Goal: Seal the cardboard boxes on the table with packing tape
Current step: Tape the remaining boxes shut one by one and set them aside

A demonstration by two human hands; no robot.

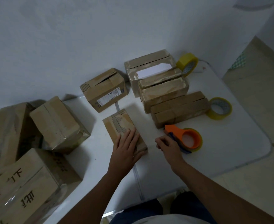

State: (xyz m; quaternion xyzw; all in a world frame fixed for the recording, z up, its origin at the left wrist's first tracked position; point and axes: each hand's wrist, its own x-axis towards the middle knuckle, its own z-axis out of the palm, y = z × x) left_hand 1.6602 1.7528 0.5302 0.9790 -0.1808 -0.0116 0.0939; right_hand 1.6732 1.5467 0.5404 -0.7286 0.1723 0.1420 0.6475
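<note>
Far left, off the table (pixel 230 113): a heap of larger cartons (pixel 36 143), some wrapped in shiny film, two with printed characters

Toward the middle, a labelled box (pixel 103 89) with its top flaps gaping along the seam, plainly not sealed

Just in front of that, the small box (pixel 125 130) lying flat on the white tabletop, seam running lengthwise, patched with old tape

Left hand (pixel 126 146) spread flat on the near end of it, fingers straight, pressing down and not curled round anything

Probably light and easy to skid on the smooth surface, so worth pinning from above as now; cardboard stiff at edges and corners, soft over the flap seam, so better pressed near an edge than mid-seam

Right hand (pixel 168 146) just beside the box, fingers curled at the blue-handled near end of the orange tape dispenser (pixel 184 138); whether gripping the handle or pinching a tape end cannot be told

Dispenser rigid, best taken by the handle, well away from the cutter at its nose

Behind it, a stack of flat boxes (pixel 170 97), one showing a white sheet through its open top

Furthest right, two spare yellow tape rolls (pixel 220 108), one lying flat, the other (pixel 188 63) upright at the back
</note>
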